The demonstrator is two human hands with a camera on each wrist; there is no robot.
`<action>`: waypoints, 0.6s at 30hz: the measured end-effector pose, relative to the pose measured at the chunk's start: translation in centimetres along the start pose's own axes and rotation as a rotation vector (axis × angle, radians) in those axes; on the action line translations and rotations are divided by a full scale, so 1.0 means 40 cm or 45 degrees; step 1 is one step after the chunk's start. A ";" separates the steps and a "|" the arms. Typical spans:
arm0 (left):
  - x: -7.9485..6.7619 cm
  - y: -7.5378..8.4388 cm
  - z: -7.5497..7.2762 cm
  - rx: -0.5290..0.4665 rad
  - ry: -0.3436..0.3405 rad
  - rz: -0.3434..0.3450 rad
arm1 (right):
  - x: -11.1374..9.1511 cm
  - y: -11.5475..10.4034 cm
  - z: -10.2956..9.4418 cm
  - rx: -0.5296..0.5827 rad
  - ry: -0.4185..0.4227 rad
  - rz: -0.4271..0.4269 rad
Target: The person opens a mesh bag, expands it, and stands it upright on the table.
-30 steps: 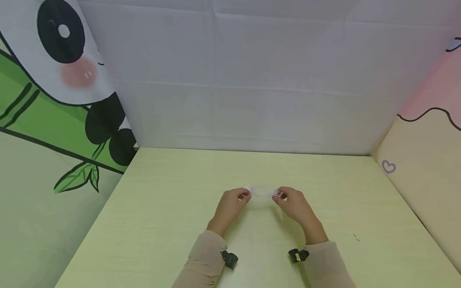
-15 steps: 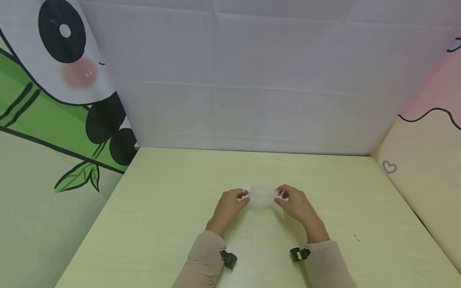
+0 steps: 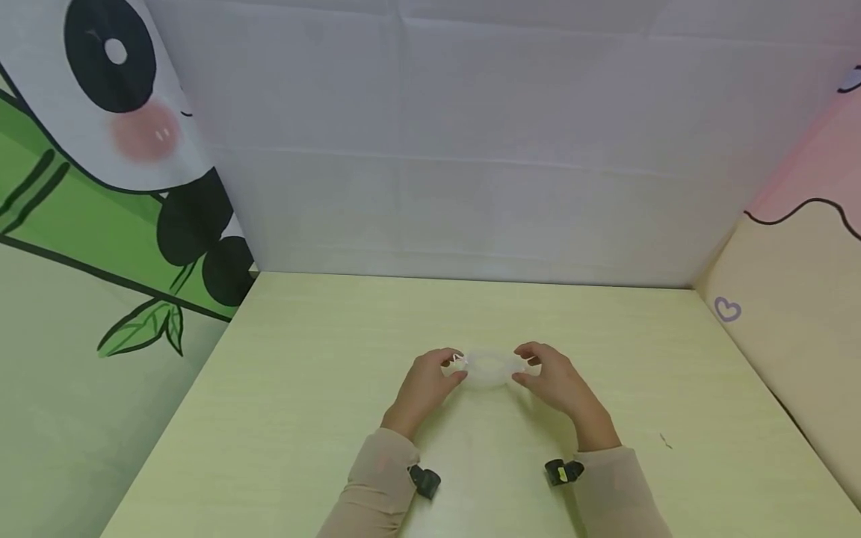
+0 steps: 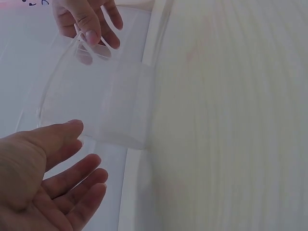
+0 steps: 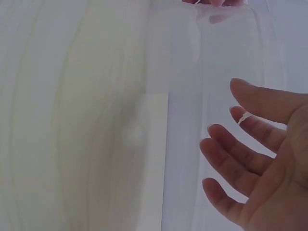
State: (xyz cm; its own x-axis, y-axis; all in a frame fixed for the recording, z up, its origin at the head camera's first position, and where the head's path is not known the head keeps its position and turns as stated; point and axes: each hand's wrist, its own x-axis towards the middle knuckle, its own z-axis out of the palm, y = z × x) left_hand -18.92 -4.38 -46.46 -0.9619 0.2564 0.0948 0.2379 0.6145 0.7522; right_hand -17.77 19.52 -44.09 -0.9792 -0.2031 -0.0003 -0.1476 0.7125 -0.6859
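Observation:
A clear plastic tub (image 3: 487, 368) with a thin white cord at its rim stands close over the table between the two hands. At its left side is my left hand (image 3: 427, 385), thumb and fingers parted around a bit of white cord. In the left wrist view the left thumb (image 4: 65, 132) lies near the index finger at the rim, the other fingers loosely spread. At the opposite side my right hand (image 3: 554, 385) has its thumb and fingers apart. A short piece of white cord (image 5: 244, 118) lies across its index finger in the right wrist view.
The pale wood-look table (image 3: 323, 336) runs back to a white panel (image 3: 471, 149). Cartoon-printed walls stand at left and right. A small dark mark (image 3: 665, 441) shows on the table to the right. A black wrist camera sits on each sleeve.
The thumb and fingers of both hands have parted from their earlier pinch on the cord at either side. The right hand has drawn slightly outward. The tub appears slightly fuller in view.

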 end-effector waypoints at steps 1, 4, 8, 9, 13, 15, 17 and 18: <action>-0.001 0.000 -0.002 -0.002 0.000 0.007 | 0.000 -0.001 0.000 -0.002 0.000 -0.001; 0.000 0.001 -0.004 -0.006 -0.006 0.025 | 0.001 -0.003 -0.001 -0.018 0.007 -0.002; 0.004 0.008 -0.004 -0.024 0.001 -0.004 | 0.005 -0.009 0.000 -0.027 0.023 -0.005; 0.006 0.009 -0.003 -0.029 0.011 -0.018 | 0.006 -0.010 0.000 -0.023 0.028 -0.006; 0.009 0.010 -0.004 -0.041 0.029 -0.077 | 0.008 -0.011 0.001 -0.010 0.041 -0.010; 0.010 0.008 -0.004 -0.039 0.029 -0.079 | 0.010 -0.011 0.002 -0.008 0.046 -0.011; 0.011 0.005 -0.004 -0.040 0.023 -0.083 | 0.011 -0.011 0.003 -0.008 0.048 -0.014; 0.011 0.004 -0.004 -0.038 0.020 -0.080 | 0.011 -0.010 0.003 -0.008 0.047 -0.016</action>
State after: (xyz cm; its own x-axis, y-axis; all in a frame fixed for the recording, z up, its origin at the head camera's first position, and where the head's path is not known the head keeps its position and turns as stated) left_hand -19.31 -4.29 -46.19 -0.9770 0.2057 0.0569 0.1729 0.6066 0.7760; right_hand -18.13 19.05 -43.92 -0.9817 -0.1870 0.0355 -0.1607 0.7143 -0.6811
